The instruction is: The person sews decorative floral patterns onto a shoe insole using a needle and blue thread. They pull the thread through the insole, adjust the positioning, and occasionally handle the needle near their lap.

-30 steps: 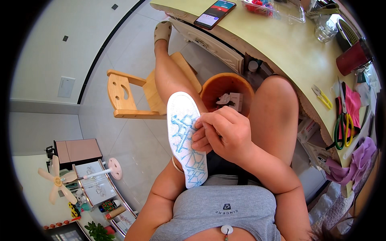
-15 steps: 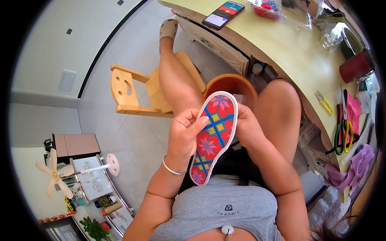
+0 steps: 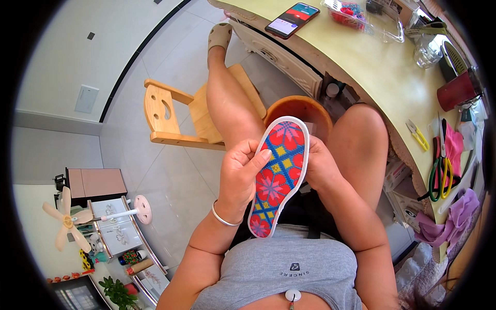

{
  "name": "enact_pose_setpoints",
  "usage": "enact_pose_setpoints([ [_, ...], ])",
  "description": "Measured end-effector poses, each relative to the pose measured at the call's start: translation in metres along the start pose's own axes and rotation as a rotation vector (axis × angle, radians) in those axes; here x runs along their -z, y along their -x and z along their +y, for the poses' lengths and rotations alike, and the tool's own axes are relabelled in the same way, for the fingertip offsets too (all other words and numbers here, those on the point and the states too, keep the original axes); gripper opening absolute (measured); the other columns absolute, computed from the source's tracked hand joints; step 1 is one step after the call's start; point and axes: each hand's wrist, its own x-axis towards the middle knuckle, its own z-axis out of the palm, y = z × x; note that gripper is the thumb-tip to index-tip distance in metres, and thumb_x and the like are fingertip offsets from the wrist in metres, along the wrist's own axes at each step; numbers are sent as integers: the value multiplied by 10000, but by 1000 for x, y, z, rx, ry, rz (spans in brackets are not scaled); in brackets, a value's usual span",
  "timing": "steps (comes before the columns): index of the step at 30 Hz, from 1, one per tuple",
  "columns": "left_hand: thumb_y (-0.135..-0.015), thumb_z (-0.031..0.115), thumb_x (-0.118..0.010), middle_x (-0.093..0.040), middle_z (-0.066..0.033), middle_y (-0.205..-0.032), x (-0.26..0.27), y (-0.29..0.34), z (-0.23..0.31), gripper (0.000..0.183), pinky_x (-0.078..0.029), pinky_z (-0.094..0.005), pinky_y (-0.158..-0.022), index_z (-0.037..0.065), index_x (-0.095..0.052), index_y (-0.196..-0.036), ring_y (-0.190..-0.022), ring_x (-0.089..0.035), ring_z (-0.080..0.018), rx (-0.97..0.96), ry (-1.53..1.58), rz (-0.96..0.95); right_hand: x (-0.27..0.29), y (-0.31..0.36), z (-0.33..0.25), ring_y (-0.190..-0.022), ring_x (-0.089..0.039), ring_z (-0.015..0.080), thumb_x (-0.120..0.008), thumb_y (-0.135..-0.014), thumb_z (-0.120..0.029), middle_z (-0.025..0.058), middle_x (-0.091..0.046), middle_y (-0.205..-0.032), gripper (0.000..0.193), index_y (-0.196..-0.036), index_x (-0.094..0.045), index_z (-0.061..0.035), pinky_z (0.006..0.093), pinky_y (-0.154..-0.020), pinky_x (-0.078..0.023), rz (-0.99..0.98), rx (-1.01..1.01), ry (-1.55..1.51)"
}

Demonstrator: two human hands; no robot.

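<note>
I hold an embroidered shoe insole [image 3: 279, 173] upright over my lap, its red, blue and yellow flower side facing me and a white rim around it. My left hand [image 3: 238, 178] grips its left edge, thumb lying across the pattern. My right hand [image 3: 319, 168] holds the right edge from behind, fingers mostly hidden by the insole. Behind it, between my knees, stands an orange-brown round basin [image 3: 302, 109].
A small wooden chair [image 3: 178, 116] supports my left leg. A yellowish table [image 3: 361, 62] curves along the right with a phone [image 3: 292, 19], a clear plastic box [image 3: 364, 15], green-handled scissors [image 3: 439, 175], yellow snips [image 3: 417, 135] and pink cloth [image 3: 454, 147]. A fan [image 3: 67, 222] stands at lower left.
One second ago the insole showed its white back with blue stitching. It has been turned over, and its coloured flower side now faces me, held a little steadier between both hands.
</note>
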Motion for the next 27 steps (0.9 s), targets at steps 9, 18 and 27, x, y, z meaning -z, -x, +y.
enact_pose_setpoints([
  [9,-908,50,-631,-690,-98,-898,3,1,-5,88,-534,-236,-732,-25,-609,-949,-763,-635,-91,23,18,-21,2,1,9,-831,-646,100,-652,-881,-15,40,-686,-973,194,-1075,-651,-14,252,-734,-542,-69,125,62],
  [18,-905,36,-638,-657,-55,-824,1,2,-5,68,-512,-206,-663,-7,-586,-905,-726,-603,-58,-103,-185,114,-24,8,-25,-901,-585,264,-710,-613,18,53,-646,-954,251,-844,-699,-79,356,-774,-480,161,1167,1442],
  [27,-889,47,-661,-633,-28,-771,16,0,-4,129,-479,-189,-593,15,-544,-844,-658,-563,-29,-214,-415,265,-54,40,-49,-831,-674,226,-483,-979,-74,248,-629,-1079,104,-998,-528,17,301,-691,-579,23,521,-7],
])
